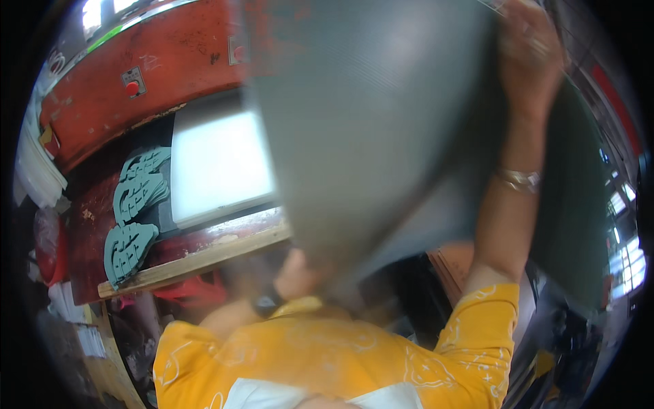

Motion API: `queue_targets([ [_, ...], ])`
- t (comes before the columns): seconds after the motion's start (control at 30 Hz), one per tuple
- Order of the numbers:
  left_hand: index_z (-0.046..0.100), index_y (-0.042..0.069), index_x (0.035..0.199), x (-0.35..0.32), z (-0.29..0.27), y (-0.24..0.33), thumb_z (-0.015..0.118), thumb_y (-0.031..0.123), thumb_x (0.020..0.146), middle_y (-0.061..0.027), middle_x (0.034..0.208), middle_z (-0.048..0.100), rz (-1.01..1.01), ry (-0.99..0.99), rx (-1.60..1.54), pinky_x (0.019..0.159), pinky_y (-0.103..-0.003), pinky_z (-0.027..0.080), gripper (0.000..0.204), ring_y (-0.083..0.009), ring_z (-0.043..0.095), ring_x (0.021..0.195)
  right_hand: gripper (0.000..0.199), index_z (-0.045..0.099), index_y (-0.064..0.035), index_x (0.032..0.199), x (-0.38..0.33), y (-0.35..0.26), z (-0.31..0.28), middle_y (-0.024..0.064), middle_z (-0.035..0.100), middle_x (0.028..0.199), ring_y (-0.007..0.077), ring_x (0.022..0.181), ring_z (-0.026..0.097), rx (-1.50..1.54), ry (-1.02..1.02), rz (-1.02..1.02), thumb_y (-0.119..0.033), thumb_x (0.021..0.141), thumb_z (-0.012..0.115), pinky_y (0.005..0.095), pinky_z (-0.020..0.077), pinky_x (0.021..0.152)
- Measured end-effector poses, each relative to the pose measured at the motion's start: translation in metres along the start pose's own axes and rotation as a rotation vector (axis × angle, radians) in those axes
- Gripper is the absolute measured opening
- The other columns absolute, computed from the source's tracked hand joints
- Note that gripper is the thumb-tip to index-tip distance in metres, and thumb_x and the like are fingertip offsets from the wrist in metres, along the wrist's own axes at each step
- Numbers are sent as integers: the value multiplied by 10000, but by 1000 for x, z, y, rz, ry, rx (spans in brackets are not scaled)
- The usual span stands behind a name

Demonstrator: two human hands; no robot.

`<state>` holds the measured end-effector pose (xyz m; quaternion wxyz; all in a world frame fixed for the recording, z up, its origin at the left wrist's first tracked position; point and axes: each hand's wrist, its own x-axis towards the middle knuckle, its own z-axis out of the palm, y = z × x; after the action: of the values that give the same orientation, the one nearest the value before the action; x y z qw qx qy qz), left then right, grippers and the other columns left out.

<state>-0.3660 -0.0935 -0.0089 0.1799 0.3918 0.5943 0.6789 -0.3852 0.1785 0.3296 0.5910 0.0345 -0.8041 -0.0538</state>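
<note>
A large, bendy grey-green sheet (375,129) fills the middle and upper right of the view, curved and smeared by motion. High on the right, my right hand (531,58) grips its upper edge with the arm stretched up. My left hand (298,274) is low, at the sheet's bottom left corner, closed there with its fingers partly blurred and hidden. To the left, several teal slotted cut-out pieces (136,194) lie in stacks beside a thick white board (219,163) on a dark red table (88,225).
Behind the table stands an orange-red machine beam (184,51) with red push buttons (132,88). A wooden strip (204,262) edges the table front. White sheets (41,167) and a red bag (49,245) are at the far left. Brown sheets (451,269) sit below my right arm.
</note>
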Motion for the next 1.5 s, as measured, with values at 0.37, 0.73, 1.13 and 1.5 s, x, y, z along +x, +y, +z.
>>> queue_targets([
  [0.37, 566, -38, 1137, 15, -89, -41, 589, 123, 898, -79, 1035, 632, -518, 941, -273, 795, -288, 480, 289, -142, 597, 882, 512, 484, 25, 1270, -324, 147, 149, 216, 474, 1305, 372, 1251, 397, 279, -504, 676, -253, 860, 616, 428, 310, 1044],
  [0.73, 572, 8, 1162, -4, -82, -27, 544, 132, 928, -37, 1022, 632, -588, 922, -101, 784, -274, 479, 266, -128, 597, 872, 475, 577, 31, 1164, -404, 217, 128, 211, 637, 1083, 323, 1019, 611, 335, -991, 775, -255, 799, 680, 386, 443, 913],
  [1.13, 354, -31, 1366, 184, -352, -85, 639, 236, 835, -247, 1280, 484, -487, 1059, 1261, 1019, -384, 365, 659, -359, 456, 1196, 478, 518, -46, 1250, -227, 170, 382, 216, 611, 1126, 339, 1063, 584, 220, -817, 533, -282, 852, 640, 372, 465, 896],
  [1.5, 339, -2, 1401, -38, -101, -28, 553, 47, 832, -198, 1279, 489, -575, 746, 1021, 1028, -384, 352, 610, -301, 449, 1235, 229, 588, 37, 821, -378, 198, 145, 41, 581, 738, 97, 683, 486, 658, -1168, 1013, -183, 884, 607, 275, 429, 635],
])
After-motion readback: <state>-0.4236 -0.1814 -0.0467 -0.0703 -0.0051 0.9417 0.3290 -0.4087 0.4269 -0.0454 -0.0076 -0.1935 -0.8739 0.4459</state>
